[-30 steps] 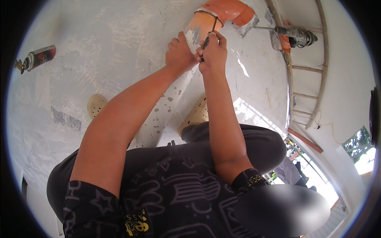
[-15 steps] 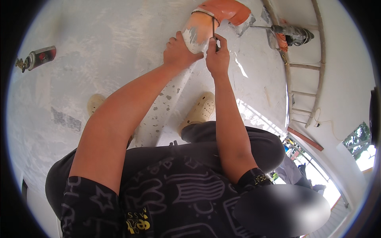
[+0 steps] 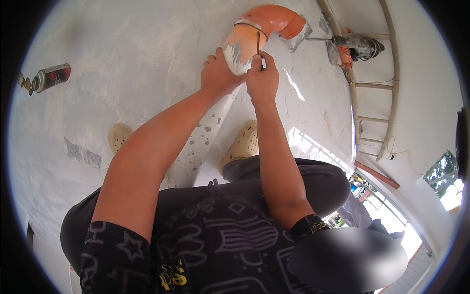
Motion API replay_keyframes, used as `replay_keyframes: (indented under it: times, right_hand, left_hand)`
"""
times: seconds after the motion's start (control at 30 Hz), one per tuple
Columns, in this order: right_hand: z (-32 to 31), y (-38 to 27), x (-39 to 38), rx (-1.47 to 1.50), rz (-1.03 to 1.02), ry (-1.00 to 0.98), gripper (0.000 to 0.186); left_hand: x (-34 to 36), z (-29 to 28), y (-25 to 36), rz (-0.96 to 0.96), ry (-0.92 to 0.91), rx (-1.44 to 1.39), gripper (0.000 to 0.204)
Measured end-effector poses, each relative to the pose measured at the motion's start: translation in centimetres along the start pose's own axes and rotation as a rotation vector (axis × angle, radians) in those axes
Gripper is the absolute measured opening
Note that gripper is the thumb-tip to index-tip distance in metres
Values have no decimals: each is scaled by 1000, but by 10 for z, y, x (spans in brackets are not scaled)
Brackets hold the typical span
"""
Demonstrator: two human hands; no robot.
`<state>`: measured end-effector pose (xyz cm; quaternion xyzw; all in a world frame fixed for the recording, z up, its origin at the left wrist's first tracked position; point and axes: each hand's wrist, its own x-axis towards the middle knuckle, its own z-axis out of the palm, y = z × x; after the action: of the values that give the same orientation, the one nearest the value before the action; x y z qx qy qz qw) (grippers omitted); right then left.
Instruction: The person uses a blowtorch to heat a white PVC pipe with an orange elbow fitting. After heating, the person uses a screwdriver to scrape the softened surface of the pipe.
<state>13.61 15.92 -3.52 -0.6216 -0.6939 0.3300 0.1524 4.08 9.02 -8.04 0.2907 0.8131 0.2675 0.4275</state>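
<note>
A paint-spattered pipe (image 3: 245, 41), orange near its far end, runs away from me between my feet. Its end meets the collar of an orange elbow pipe (image 3: 271, 20). My left hand (image 3: 215, 74) grips the pipe from its left side, thumb across the top. In my right hand (image 3: 263, 81) is a thin-shafted tool that looks like a screwdriver (image 3: 258, 43), its handle mostly hidden by my fingers. The shaft points away from me over the pipe, its tip close to the elbow's collar rim; whether it touches the rim I cannot tell.
A gas canister with a torch head (image 3: 53, 77) lies on the floor at the left. To the right are a power drill (image 3: 360, 47) with a long bit and a wooden ladder (image 3: 374, 85). My feet in beige clogs (image 3: 241, 144) flank the pipe.
My right hand and the tool have shifted left, bringing the shaft from the collar's right edge to over the pipe. My left hand stays on the pipe.
</note>
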Motion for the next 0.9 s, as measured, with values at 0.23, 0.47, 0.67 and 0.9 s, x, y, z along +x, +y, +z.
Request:
replay_keyframes:
  times: [0.23, 0.47, 0.67, 0.9]
  right_hand:
    - [-15, -11, 4, 29, 84, -87, 41]
    - [-15, -26, 4, 257, 253, -136, 42]
    - [12, 13, 11, -217, -175, 121, 40]
    - [1, -7, 18, 300, 203, -69, 38]
  left_hand:
    - [0, 4, -5, 3, 15, 13, 124]
    - [1, 5, -7, 15, 19, 30, 128]
    - [1, 3, -6, 8, 17, -8, 128]
    - [-1, 2, -6, 30, 35, 28, 128]
